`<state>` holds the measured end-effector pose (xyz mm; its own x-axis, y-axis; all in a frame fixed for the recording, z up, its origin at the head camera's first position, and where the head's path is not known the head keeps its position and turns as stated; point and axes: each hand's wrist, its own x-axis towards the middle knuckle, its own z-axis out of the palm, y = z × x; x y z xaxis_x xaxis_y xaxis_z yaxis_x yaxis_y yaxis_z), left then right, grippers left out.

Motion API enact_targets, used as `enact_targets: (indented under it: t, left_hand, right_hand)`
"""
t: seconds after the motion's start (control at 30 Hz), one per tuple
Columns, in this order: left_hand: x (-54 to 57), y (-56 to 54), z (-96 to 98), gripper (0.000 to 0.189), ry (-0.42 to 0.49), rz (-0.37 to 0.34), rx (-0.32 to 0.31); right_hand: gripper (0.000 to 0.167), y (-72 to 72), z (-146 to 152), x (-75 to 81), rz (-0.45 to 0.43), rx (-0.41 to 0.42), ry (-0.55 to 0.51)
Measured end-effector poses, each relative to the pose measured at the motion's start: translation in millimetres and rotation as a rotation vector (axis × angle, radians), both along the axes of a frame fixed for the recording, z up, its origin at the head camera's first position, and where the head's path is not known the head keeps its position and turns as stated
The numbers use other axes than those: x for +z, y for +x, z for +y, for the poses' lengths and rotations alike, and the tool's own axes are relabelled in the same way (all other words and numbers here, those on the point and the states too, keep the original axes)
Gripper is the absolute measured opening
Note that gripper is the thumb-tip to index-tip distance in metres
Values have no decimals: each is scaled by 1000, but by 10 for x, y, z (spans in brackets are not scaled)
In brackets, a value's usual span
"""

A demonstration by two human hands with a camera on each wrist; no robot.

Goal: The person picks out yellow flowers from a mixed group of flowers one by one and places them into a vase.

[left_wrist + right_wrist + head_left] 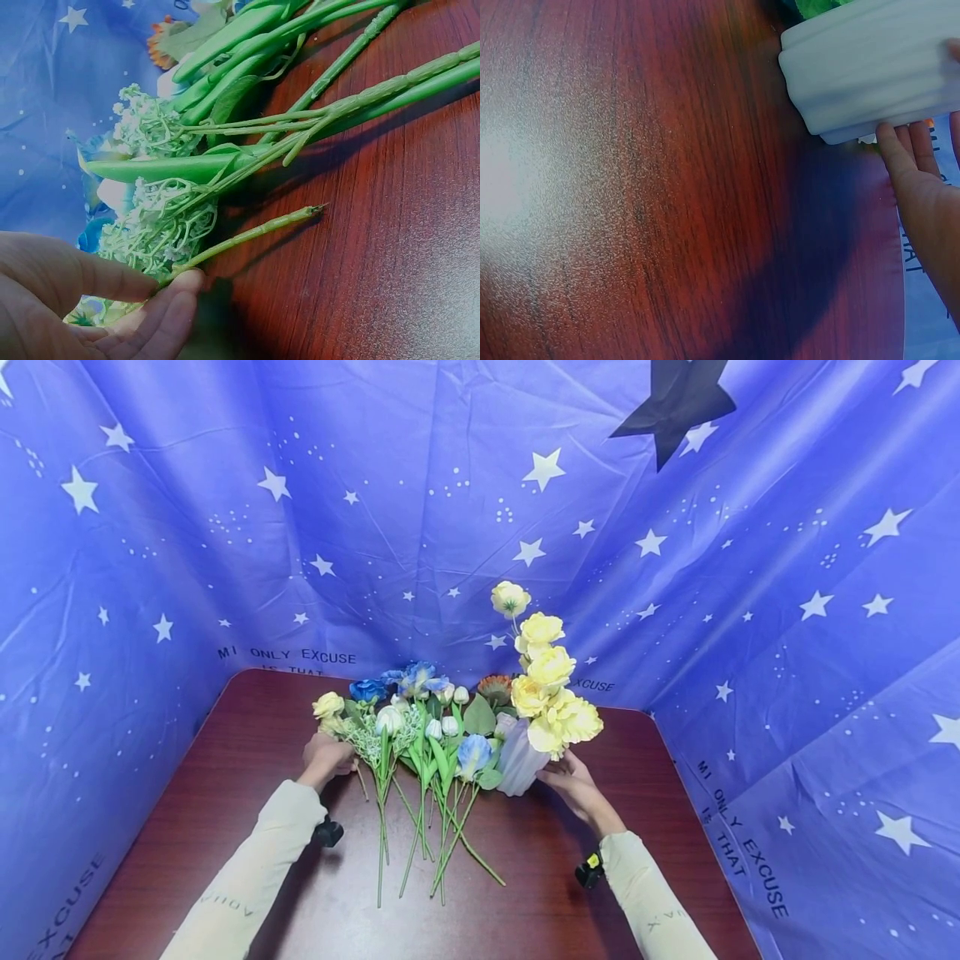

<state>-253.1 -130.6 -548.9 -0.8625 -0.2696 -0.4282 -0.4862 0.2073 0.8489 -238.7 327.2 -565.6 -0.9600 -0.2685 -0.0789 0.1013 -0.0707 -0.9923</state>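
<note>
In the head view my left hand (pixel 327 757) is at the left end of a row of artificial flowers. Its thumb and fingers pinch the green stem (pixel 251 236) of a pale yellow flower (pixel 328 704), near the bloom. On the right side of the row, my right hand (pixel 576 783) holds a ribbed white vase (pixel 522 760) by its right side. A tall spray of yellow flowers (pixel 551 667) rises from the vase. The right wrist view shows the thumb against the vase wall; some of the other fingers are partly hidden.
White tulips (pixel 389 720), blue flowers (pixel 474 755) and an orange flower (pixel 495 687) lie between the hands, their stems (pixel 380 852) pointing toward me. They rest on a dark red wooden table (pixel 585 910). A blue star-printed curtain (pixel 420 527) surrounds its back and sides.
</note>
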Motion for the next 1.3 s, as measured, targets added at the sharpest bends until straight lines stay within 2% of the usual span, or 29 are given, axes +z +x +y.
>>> enact_targets:
  t: [0.2, 0.27, 0.37, 0.57, 0.67, 0.87, 1.1, 1.3]
  left_hand:
    - [37, 3, -12, 5, -130, 16, -4]
    - [45, 0, -17, 9, -176, 18, -1]
    - [63, -1, -27, 10, -208, 32, 4]
    - [114, 3, -37, 15, -209, 57, 9]
    - [142, -1, -37, 11, -161, 77, 19]
    - [189, -19, -45, 20, -63, 118, 53]
    - [204, -5, -56, 20, 14, 180, 59]
    - [198, -12, -46, 20, 59, 187, 70]
  right_hand:
    - [75, -14, 12, -11, 11, 3, 8]
    - [75, -16, 14, -12, 17, 3, 12]
    - [74, -11, 14, -3, 23, 5, 14]
    - [72, -5, 13, 16, 27, 10, -5]
    - [72, -12, 11, 16, 29, 16, -21]
    - [73, -28, 11, -4, 28, 14, -28]
    - [75, -23, 15, -20, 15, 5, -23]
    - [77, -13, 12, -22, 16, 11, -31]
